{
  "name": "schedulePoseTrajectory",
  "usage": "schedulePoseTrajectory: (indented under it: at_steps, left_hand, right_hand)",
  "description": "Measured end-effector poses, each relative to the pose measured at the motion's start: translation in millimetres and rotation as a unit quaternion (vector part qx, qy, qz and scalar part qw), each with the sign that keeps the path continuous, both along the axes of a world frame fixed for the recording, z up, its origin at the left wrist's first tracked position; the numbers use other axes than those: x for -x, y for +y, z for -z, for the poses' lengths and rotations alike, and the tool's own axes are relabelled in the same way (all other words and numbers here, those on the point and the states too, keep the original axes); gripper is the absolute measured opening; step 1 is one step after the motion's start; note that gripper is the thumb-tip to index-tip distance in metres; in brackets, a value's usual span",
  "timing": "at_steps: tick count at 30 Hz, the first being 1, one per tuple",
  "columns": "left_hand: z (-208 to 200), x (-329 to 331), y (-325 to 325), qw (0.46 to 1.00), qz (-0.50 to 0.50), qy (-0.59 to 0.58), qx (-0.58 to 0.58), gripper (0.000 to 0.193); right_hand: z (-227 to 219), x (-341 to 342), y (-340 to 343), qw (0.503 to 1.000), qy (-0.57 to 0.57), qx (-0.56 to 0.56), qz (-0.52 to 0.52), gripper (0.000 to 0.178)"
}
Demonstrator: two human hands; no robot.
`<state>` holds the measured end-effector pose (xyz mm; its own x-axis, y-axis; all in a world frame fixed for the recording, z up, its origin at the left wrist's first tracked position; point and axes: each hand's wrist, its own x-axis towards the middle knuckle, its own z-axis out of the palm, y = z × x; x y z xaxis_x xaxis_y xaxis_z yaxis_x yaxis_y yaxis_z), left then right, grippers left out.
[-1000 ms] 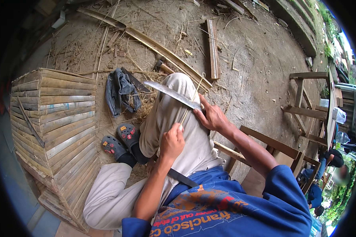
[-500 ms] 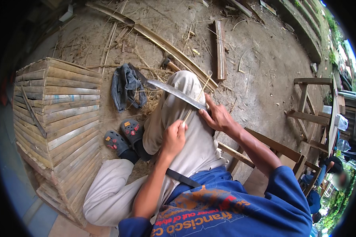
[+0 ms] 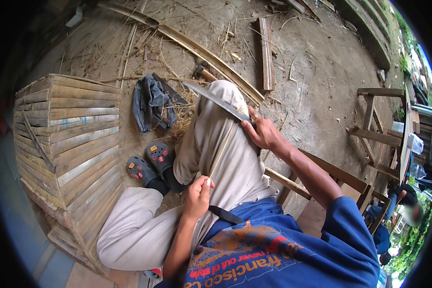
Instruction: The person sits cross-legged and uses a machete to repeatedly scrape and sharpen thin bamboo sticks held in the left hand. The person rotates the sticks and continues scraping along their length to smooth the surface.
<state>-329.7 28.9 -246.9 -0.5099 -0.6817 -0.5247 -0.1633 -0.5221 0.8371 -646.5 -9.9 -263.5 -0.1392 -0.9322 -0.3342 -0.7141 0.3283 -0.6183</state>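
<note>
Your left hand [image 3: 197, 194] pinches the near end of a thin bamboo sliver [image 3: 222, 151] lying along your raised knee; your right hand [image 3: 261, 134] is clenched on the knife [image 3: 216, 101], blade crossing the sliver's far end. Judged from this, shaving is mid-course: fine shavings [image 3: 180, 120] litter the ground, the sliver not yet set aside.

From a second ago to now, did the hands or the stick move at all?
A little. The left hand has drawn the thin stick back toward the body, so more of it shows between that hand and the knife. The right hand keeps its hold on the knife, blade resting over the raised knee. Nothing was picked up or let go. The sandals, dark cloth and slatted crate stayed put.
</note>
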Motion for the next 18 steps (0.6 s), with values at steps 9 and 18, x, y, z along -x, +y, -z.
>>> schedulePoseTrajectory:
  at_steps: [9,18]
  left_hand:
    - [20.3,109.0,-94.7,0.962,0.018,0.091,-0.257,0.03]
    - [4.7,26.5,-50.4,0.88,-0.04,0.173,-0.44,0.028]
  right_hand:
    - [-9.6,2.5,12.1,0.999,-0.008,0.038,-0.035,0.077]
    - [5.2,3.5,-0.9,1.0,0.014,0.017,0.008,0.074]
